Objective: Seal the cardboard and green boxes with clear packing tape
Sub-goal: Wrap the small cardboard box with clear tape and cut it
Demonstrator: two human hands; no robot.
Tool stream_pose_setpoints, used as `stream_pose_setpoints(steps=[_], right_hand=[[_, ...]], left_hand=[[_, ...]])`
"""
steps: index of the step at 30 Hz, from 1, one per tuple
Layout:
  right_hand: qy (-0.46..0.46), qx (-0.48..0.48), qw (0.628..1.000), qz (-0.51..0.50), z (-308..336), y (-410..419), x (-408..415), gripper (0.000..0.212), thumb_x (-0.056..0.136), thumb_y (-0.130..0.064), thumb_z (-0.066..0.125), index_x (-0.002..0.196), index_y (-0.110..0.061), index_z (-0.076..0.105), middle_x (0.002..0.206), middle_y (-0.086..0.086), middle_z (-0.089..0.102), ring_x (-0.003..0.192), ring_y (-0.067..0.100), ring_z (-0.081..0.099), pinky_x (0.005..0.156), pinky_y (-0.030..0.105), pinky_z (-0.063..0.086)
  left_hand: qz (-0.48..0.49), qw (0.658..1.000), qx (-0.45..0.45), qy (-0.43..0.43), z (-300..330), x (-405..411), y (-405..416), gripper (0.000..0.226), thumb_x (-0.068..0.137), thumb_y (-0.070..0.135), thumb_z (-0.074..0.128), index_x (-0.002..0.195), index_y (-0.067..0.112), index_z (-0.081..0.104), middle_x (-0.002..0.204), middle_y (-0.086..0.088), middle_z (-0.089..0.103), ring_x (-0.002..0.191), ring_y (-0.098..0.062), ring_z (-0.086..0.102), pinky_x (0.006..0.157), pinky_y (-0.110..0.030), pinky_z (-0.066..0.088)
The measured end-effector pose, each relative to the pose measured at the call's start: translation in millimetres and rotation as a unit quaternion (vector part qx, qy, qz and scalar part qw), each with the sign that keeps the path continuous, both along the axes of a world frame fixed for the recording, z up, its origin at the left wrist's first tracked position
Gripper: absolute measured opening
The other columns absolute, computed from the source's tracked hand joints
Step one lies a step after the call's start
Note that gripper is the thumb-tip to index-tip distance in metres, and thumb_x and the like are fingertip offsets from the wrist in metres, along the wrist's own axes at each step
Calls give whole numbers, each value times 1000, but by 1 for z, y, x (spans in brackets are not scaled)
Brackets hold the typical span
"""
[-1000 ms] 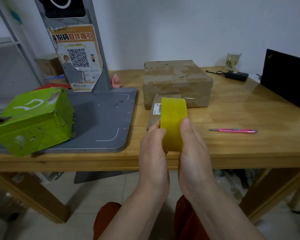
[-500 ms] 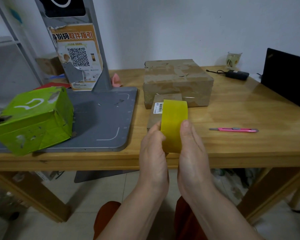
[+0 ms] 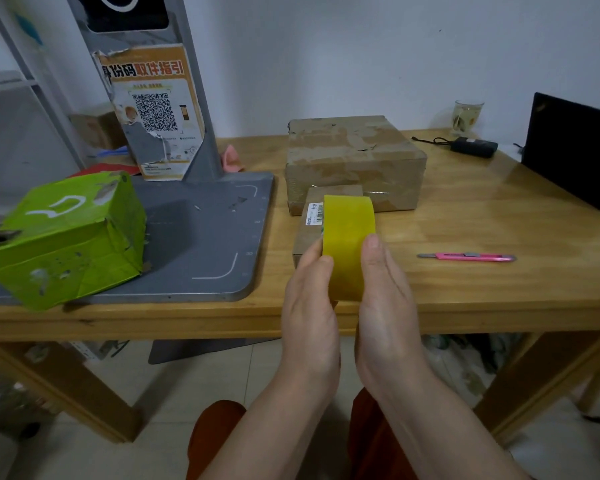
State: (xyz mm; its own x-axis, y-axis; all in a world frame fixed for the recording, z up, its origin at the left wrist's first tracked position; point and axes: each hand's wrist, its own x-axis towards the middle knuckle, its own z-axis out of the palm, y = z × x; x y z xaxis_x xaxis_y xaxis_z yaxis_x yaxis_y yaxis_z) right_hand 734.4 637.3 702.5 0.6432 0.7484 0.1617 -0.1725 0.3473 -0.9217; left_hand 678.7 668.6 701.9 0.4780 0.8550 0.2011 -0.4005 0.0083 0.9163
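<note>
In the head view the left hand (image 3: 309,292) and the right hand (image 3: 387,289) both grasped the roll of tape (image 3: 347,245) at 6 o'clock above the table's (image 3: 465,299) near edge, 1 thumb on each side of its face. The small cardboard box (image 3: 307,233) lay just behind at 12 o'clock, the large cardboard box (image 3: 354,161) beyond it, the green box (image 3: 63,237) well off at 9 o'clock. The step likely called for turning the roll slowly and feeling for the free end with a thumbnail.

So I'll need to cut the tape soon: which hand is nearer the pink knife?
Right. The right hand grips the tape roll on the side toward the pink knife; the left hand holds the roll's far side, farther away.
</note>
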Motion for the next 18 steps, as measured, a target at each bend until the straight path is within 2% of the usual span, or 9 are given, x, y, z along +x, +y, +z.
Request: stream_pose_setpoints(steps=[2,4,9,13,16,18], right_hand=[[7,-8,1000,2,-2,1,-3,36,101,-39,37,118,-23,64,110,-5,71,103,5,66,88,24,49],[15,-11,1000,-3,-4,3,-4,37,101,-39,37,119,-21,64,111,-2,71,106,10,65,96,33,48],[21,-16,1000,-12,-6,6,-4,38,101,-39,37,119,-19,64,110,2,70,104,13,66,94,33,48],[-3,-13,1000,-16,-5,5,-5,37,101,-41,37,115,-22,65,107,-1,71,104,12,66,94,34,47],[-8,-14,1000,-17,-3,4,-4,36,101,-40,37,117,-24,65,110,-4,71,106,9,65,96,32,47],[-1,-9,1000,-10,-3,3,-3,35,101,-39,36,117,-24,64,108,-5,71,103,7,66,91,28,48]], left_hand=[[11,1000,-6,1,1,1,0,37,100,17,43,93,31,77,101,3,73,102,-14,65,92,-34,49],[11,1000,-4,-6,0,1,1,36,93,22,44,83,33,76,94,-1,70,96,-20,63,89,-39,49],[5,1000,-11,-20,-4,1,2,35,84,21,43,99,23,75,108,-13,69,110,-34,60,103,-56,45],[-9,999,-40,-34,-5,-1,4,38,84,28,48,111,16,72,113,-11,68,114,-32,60,105,-53,44],[5,999,-34,-15,-4,-2,4,34,86,34,52,107,18,74,112,-7,70,112,-25,63,103,-47,47],[13,999,-34,2,-4,-3,4,41,85,36,54,118,17,69,121,-7,67,116,-23,61,105,-48,45]])
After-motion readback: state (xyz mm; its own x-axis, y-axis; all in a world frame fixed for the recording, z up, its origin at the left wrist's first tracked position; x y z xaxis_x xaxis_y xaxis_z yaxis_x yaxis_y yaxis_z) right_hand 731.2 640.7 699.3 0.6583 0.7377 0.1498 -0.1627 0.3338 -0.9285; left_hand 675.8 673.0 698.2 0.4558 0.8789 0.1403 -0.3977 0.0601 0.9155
